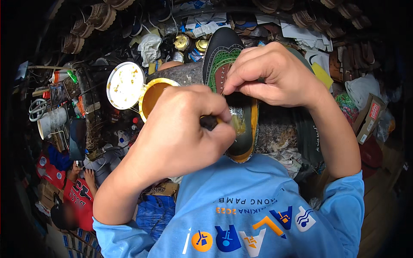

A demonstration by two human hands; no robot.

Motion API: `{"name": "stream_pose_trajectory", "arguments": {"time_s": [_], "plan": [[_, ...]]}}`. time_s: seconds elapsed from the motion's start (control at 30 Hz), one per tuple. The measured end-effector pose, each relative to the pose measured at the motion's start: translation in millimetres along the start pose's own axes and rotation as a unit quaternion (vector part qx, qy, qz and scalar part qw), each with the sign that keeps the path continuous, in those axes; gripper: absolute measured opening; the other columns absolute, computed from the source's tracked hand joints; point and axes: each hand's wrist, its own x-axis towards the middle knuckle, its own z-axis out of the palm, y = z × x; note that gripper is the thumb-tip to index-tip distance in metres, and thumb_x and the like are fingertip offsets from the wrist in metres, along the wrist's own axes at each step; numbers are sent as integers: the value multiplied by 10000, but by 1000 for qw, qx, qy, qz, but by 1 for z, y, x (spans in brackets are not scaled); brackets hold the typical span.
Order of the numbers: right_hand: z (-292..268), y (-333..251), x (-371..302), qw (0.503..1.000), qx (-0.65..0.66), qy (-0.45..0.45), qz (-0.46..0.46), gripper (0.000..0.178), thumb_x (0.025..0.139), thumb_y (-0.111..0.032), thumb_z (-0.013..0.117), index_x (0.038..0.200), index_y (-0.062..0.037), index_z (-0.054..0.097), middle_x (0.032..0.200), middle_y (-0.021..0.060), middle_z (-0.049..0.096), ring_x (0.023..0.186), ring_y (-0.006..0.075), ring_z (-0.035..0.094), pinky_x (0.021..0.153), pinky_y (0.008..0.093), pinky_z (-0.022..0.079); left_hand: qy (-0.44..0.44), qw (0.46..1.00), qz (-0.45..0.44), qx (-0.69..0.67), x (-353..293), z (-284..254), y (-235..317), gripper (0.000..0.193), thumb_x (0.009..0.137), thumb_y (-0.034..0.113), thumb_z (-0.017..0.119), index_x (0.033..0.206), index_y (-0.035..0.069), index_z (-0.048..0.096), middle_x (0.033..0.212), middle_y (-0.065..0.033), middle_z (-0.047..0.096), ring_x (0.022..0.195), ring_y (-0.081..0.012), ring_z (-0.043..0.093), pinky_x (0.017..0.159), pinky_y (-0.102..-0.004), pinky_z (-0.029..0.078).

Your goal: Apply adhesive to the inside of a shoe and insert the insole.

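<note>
fig.: my left hand [178,137] fisted on a brush [209,122] over the sole [241,129] on my lap; right hand [271,75] pinches its lining. risk: glue [154,96] drips past edge.

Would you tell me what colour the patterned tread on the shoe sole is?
Green, on the black shoe sole, seen best in the head view.

Shoe sole [234,60]: black, rubbery, matt at the toe; green textured tread with a dark red studded patch; wet, glossy film and a yellow edge at the heel. Left of the sole, open tin [151,95]: shiny yellow metal rim, amber glossy contents. Beside the tin, lid [125,85]: white, smooth, speckled with yellow. Below the sole, blue shirt [241,206]: matt cloth with printed figures.
</note>
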Motion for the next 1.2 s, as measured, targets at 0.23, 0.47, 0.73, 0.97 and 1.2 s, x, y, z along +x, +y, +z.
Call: {"name": "stream_pose_trajectory", "arguments": {"time_s": [0.23,0.47,0.73,0.97,1.2], "plan": [[1,2,2,1000,4,-1,0,168,783,-26,701,922,-33,794,878,118,771,802,281,740,728,371,586,-2,999,16,-37,-6,6,2,124,748,-2,695,858,-30,746,726,-133,646,647,-252,644,602,-346,495],[1,0,4,1000,1,-6,6,169,786,-11,703,926,-33,795,875,114,770,817,283,740,731,376,584,-43,994,69,-74,-8,6,-11,159,717,-18,708,868,-15,755,773,-132,659,688,-288,651,627,-358,512],[2,2,1,1000,9,3,-2,173,768,-43,679,903,-13,782,859,146,760,800,318,732,755,391,589,-91,994,5,-62,-5,-4,3,231,687,-28,657,890,-37,768,750,-110,616,674,-236,612,627,-339,479],[5,3,1,1000,7,19,3,212,740,-42,664,902,-25,798,823,166,757,785,338,736,761,414,592,-124,991,-7,-48,4,-10,6,300,641,-31,638,901,-31,787,792,-105,648,716,-229,621,658,-334,475],[7,3,-2,1000,3,18,10,137,739,-13,704,861,-16,767,813,136,731,767,331,707,709,413,566,-182,982,-27,-44,17,-12,7,296,638,-9,646,899,-34,782,832,-111,678,780,-253,658,724,-348,516]]}}
